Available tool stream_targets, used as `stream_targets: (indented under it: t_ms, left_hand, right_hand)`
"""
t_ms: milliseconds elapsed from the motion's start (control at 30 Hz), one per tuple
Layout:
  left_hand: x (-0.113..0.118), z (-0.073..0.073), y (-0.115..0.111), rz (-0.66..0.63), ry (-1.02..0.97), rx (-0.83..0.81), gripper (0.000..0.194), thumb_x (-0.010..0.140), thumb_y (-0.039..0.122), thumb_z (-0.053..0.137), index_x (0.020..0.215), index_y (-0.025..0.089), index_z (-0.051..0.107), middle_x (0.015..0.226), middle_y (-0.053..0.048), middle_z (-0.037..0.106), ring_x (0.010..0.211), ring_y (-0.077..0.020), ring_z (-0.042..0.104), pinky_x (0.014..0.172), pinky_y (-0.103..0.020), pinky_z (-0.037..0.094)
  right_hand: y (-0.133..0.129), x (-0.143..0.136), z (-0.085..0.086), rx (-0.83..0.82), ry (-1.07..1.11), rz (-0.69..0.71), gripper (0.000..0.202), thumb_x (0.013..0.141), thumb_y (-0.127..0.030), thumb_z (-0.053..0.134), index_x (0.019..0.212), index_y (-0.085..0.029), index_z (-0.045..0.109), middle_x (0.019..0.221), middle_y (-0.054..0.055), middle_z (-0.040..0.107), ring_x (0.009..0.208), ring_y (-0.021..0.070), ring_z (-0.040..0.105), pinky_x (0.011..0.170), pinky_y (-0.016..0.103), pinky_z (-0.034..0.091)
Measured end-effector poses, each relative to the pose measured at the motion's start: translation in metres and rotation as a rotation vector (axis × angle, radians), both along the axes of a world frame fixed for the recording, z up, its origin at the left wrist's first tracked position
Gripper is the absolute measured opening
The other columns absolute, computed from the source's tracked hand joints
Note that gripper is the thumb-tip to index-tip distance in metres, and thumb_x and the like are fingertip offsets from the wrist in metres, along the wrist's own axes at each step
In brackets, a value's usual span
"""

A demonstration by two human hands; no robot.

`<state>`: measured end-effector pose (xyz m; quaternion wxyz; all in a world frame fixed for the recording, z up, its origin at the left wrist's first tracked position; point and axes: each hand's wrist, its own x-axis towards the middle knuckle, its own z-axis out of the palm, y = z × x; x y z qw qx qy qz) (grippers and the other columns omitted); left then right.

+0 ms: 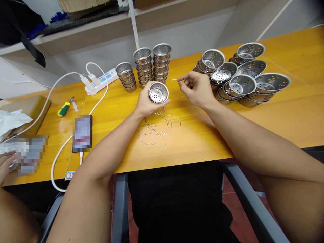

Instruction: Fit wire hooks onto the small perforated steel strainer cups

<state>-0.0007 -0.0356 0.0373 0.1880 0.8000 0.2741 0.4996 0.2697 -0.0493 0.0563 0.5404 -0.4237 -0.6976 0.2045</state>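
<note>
My left hand (146, 101) is wrapped round a small perforated metal cup (159, 93), its open mouth tilted up toward me. To the right, my right hand (197, 88) pinches a thin curved wire (175, 80), its free end pointing left, apart from the cup. Below the cup, several loose bent wires (152, 135) lie on the wooden table (197, 145). Close behind my right hand stand nested stacks of perforated cups (240, 86), some leaning. Farther back, beyond the held cup, are three upright stacks of similar cups (162, 55).
A white power strip (101, 81) with plugged-in cables and a phone (82, 133) lie on the left. Near them are a green-and-yellow screwdriver (63, 109) and a cardboard box (37, 114). Another person's hand (6, 165) is at the far left edge. A shelf (101, 28) overhangs the back.
</note>
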Motion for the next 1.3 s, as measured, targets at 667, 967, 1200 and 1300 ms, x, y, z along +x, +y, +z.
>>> stream_targets:
  t_ms: [667,967,1200,1300]
  left_hand:
    - [0.003,-0.014,0.01,-0.066,0.01,0.024,0.089,0.09,0.072,0.094,0.156,0.031,0.051,0.143,-0.009,0.069,0.133,-0.0297,0.074,0.125,-0.056,0.059]
    - [0.008,-0.02,0.008,-0.143,0.017,-0.015,0.113,0.08,0.086,0.095,0.163,0.034,0.039,0.148,-0.01,0.065,0.138,-0.0323,0.074,0.125,-0.057,0.06]
    - [0.015,-0.011,-0.008,-0.105,0.073,-0.058,0.119,0.078,0.088,0.095,0.165,0.033,0.035,0.144,-0.01,0.065,0.134,-0.0321,0.078,0.121,-0.055,0.063]
    - [0.015,-0.009,-0.01,-0.09,0.077,-0.042,0.113,0.082,0.083,0.096,0.164,0.033,0.037,0.144,-0.011,0.067,0.133,-0.0314,0.078,0.12,-0.054,0.064]
  right_hand:
    - [-0.011,-0.008,0.008,0.109,0.07,0.027,0.059,0.102,-0.085,0.078,0.127,-0.031,0.077,0.074,0.0,0.061,0.06,0.0206,0.055,0.059,0.043,0.056]
    - [-0.043,-0.03,0.03,0.032,0.039,0.116,0.046,0.1,-0.076,0.085,0.103,-0.03,0.077,0.069,-0.002,0.053,0.06,0.0176,0.042,0.059,0.038,0.038]
    - [-0.049,-0.037,0.029,-0.01,0.0,0.061,0.041,0.1,-0.07,0.083,0.099,-0.029,0.076,0.069,-0.001,0.056,0.062,0.0184,0.045,0.063,0.038,0.038]
    - [-0.047,-0.038,0.027,0.0,-0.001,0.049,0.039,0.1,-0.066,0.082,0.098,-0.028,0.078,0.068,-0.001,0.057,0.062,0.0178,0.045,0.062,0.037,0.038]
